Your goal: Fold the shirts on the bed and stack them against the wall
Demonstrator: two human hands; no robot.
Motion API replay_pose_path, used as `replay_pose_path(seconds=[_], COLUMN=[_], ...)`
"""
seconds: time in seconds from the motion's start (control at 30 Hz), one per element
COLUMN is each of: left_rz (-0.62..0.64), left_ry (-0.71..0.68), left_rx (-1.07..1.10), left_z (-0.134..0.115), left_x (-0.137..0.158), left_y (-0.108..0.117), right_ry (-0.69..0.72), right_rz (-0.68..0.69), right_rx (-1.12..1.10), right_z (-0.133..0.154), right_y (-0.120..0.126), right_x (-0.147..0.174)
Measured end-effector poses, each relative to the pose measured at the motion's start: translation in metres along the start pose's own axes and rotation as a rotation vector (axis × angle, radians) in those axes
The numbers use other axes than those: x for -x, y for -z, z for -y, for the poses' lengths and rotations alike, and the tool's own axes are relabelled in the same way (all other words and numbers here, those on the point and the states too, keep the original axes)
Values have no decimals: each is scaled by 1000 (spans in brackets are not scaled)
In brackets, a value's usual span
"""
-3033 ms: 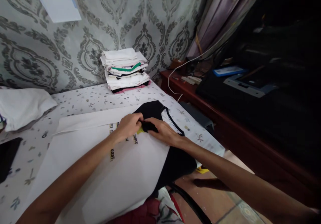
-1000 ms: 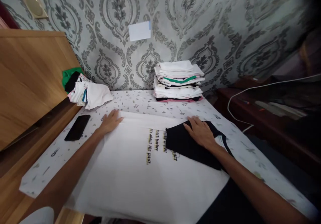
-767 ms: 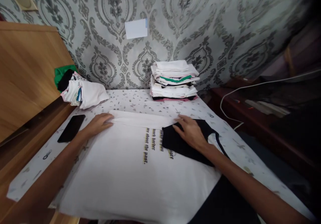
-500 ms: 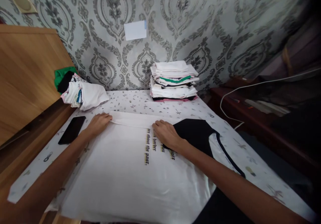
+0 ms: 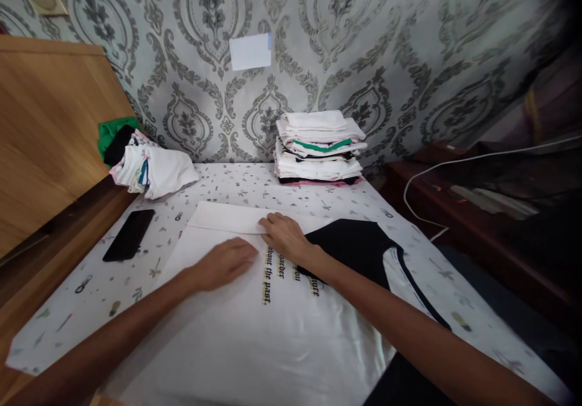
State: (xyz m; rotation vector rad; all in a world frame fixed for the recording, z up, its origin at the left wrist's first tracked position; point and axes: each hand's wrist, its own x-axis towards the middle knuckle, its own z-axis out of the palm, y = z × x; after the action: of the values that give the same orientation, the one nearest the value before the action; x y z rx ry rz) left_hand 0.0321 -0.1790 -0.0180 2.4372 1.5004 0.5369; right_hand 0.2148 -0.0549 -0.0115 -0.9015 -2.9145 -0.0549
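Observation:
A white T-shirt (image 5: 200, 333) with black sleeves, a dark-trimmed neck and dark lettering lies spread out. Its far side is turned over in a long white strip (image 5: 222, 217). My right hand (image 5: 286, 236) is on that strip near the black sleeve (image 5: 348, 242), its bent fingers closed on the cloth at the fold. To its left, my left hand (image 5: 226, 263) is over the white body, fingers stretched out and slightly blurred, nothing in them. Whether the left fingertips touch the cloth I cannot tell.
A stack of folded clothes (image 5: 318, 148) stands by the patterned wall. At the back left lies a loose heap of clothes (image 5: 168, 169) beside a wooden panel (image 5: 54, 121). A black phone (image 5: 130, 235) rests on the printed sheet (image 5: 218, 179). On the right runs a white cable (image 5: 409, 188).
My left hand has let go of the fold's left end and moved right and nearer to me, over the shirt body. My right hand has shifted slightly left along the fold.

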Motion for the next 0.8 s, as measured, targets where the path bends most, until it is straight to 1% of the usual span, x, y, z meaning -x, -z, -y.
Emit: replay_pose_path(seconds=[0.03,0.1,0.17,0.23,0.3,0.37,0.4,0.47,0.57,0.67,0.8], left_rz=[43,110,154,178,192,202,201,180,92,32,25], left_ry=[-42,-64,-53,-24,76,235,302,377,412,476,743], left_rx=[15,-14,-73,-134,-163,-148,-130,-96,-94,-183,-311], left_z=[-10,-20,-18,-7,8,25,34,49,69,92,122], left_x=[-6,-19,-34,-49,-60,-62,-60,-47,-18,15,52], left_y=[-7,-18,-26,-29,-26,-20,-16,-6,6,19,35], right_ry=[26,62,54,21,3,14,22,32,35,48,116], right_rz=[7,13,-7,-64,-115,-137,-139,-136,-111,-75,-78], right_rx=[5,-2,-49,-120,-184,-220,-232,-251,-272,-280,-330], right_z=[3,7,6,3,-1,-3,-4,-2,2,5,9], right_y=[-1,-2,-3,-3,-3,-3,-3,-5,-9,-14,-18], right_x=[-7,-19,-26,-28,-26,-22,-20,-17,-14,-12,-7])
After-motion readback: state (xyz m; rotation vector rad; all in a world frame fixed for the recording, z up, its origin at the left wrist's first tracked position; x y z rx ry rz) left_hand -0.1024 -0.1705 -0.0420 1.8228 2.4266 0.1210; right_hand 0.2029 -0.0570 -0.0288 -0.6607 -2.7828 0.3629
